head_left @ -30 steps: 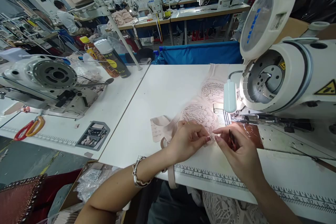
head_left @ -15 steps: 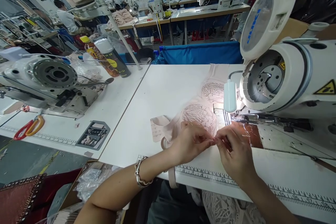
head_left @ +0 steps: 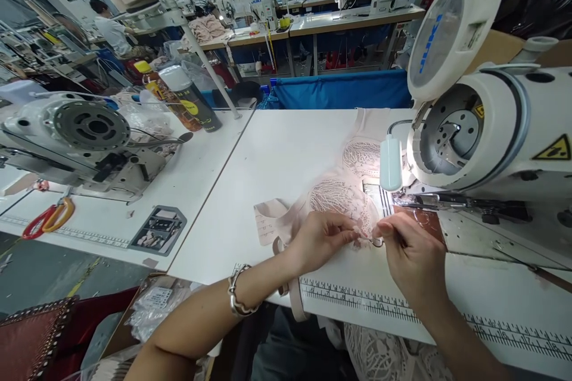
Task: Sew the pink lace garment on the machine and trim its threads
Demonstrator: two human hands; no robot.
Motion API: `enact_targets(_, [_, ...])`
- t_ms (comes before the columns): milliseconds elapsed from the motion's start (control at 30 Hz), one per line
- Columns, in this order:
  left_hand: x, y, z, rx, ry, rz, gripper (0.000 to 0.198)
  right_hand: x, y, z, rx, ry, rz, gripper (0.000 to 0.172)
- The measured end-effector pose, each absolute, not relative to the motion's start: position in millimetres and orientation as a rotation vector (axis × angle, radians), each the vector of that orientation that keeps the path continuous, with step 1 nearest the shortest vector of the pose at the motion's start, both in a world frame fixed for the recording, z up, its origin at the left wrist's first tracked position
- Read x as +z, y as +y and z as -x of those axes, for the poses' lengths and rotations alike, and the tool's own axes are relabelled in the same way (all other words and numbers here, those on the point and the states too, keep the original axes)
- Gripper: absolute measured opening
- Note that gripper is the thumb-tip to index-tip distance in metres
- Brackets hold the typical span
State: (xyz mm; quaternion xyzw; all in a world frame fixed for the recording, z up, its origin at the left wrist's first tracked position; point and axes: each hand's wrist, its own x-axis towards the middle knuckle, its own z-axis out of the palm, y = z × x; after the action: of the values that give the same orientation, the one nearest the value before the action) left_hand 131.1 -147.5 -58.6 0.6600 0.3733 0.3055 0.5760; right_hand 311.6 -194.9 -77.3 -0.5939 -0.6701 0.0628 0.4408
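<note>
A pale pink lace bra [head_left: 333, 195] lies on the white table in front of the sewing machine [head_left: 513, 125], one cup nearer me and the other farther back. My left hand [head_left: 318, 241] is closed in a pinch on the bra's near edge. Close to its fingertips a small ring [head_left: 378, 243] shows at the end of the fabric. My right hand [head_left: 413, 259] is also closed, thumb and forefinger pressed together just beside that ring. What sits between these right fingers is too small to make out. The bra's hook-and-eye band [head_left: 267, 220] extends left of my left hand.
A printed ruler strip [head_left: 357, 299] runs along the table's front edge. Leftward are another machine head [head_left: 89, 125], scissors [head_left: 49, 218], a spray can [head_left: 190, 98] and an amber bottle [head_left: 167, 95]. More lace pieces [head_left: 379, 348] hang below the table edge.
My hands have moved apart: the right a little to the right, the left slightly left. The small ring now shows between them.
</note>
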Motion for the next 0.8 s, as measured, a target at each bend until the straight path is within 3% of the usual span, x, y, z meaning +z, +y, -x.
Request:
enact_targets(100, [-59.8,-147.9,-129.5,0.738,0.864,-1.461,0.01,-76.3,-196.9,-310.7,0.371,-1.57,1.44,0.014])
enact_targets(367, [-63.1,-148.4,-129.3,0.779,0.86,-1.404,0.02,-72.6,-196.1,-311.4,0.737,-1.62,1.366,0.018])
enact_targets(800, [-62.2,-149.2,-127.5,0.792,0.953,-1.524,0.018,-72.7,-193.7,-311.5,0.623,-1.65,1.326,0.009])
